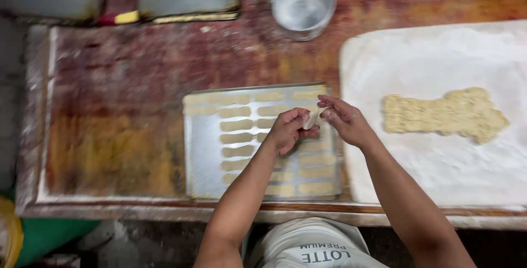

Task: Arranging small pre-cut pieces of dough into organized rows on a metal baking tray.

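Both hands meet at frame centre over the flat grey metal baking tray [200, 153], sharing one small pale strip of dough [314, 117]. The left hand [288, 130] curls its fingers around the strip's near end; the right hand [346, 121] pinches the far end with fingertips pressed together, apparently to shape it. Formed pale dough fingers [236, 125] lie in rows on the tray. At right, the flat crumbly slab of yellowish dough [444, 114] rests on a white floured board [417, 59], close to reach.

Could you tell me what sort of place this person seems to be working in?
Probably a small bakery or kitchen workshop: a metal tray lined with shaped dough strips, a floured board bearing a slab of dough, all on a worn wooden table.
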